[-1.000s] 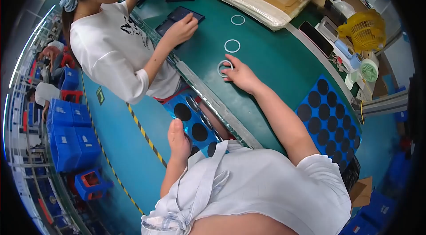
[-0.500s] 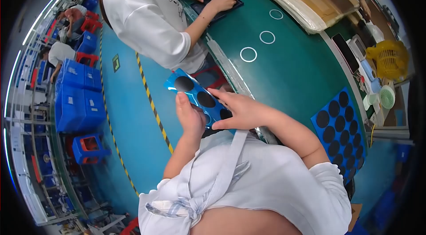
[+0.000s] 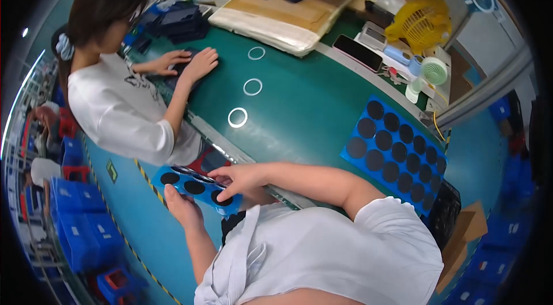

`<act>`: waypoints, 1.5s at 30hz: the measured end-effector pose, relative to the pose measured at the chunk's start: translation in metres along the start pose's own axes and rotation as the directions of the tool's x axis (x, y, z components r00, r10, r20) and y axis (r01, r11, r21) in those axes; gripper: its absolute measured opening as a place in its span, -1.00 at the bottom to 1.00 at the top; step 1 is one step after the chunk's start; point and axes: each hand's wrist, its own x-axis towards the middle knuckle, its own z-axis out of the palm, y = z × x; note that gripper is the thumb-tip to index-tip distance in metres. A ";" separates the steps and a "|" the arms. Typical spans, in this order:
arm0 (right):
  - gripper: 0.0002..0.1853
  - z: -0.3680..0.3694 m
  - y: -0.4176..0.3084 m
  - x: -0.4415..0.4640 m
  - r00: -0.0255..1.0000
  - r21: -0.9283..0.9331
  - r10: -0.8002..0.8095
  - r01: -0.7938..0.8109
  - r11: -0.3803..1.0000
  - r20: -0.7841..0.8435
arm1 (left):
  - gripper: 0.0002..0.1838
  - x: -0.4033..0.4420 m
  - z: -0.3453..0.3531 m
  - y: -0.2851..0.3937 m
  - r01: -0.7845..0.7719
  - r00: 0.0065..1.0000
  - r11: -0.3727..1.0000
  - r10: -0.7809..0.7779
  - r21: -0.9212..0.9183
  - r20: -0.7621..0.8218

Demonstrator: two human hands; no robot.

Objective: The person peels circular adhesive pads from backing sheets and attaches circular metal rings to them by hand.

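A blue sheet with black discs [image 3: 194, 188] is held low in front of me, off the table's near edge. My left hand [image 3: 183, 206] grips its lower side, thumb up against the sheet. At the sheet's right end, my right hand [image 3: 233, 180] has thumb and fingers bent around a disc; whether it pinches one cannot be made out. Three white rings lie in a line on the green table [image 3: 299, 109]: a near ring [image 3: 237, 117], a middle ring [image 3: 252, 86] and a far ring [image 3: 256, 53].
A second blue sheet of black discs [image 3: 394, 152] lies at the table's right. At the left, a co-worker [image 3: 121, 97] has both hands on a dark tray. Behind are a wrapped board stack [image 3: 282, 5], a phone [image 3: 357, 53], a yellow fan [image 3: 419, 22] and a green fan [image 3: 434, 70].
From reaching to the near ring, my right hand came back to the sheet, leaving that ring on the table. The view has swung right. The co-worker's hands have come together on the tray.
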 end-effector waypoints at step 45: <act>-0.48 0.042 -0.029 -0.019 0.735 -0.947 -0.676 0.250 0.201 0.051 | -0.61 -0.056 -0.025 0.000 0.527 0.845 0.828 -0.486 -0.191 0.223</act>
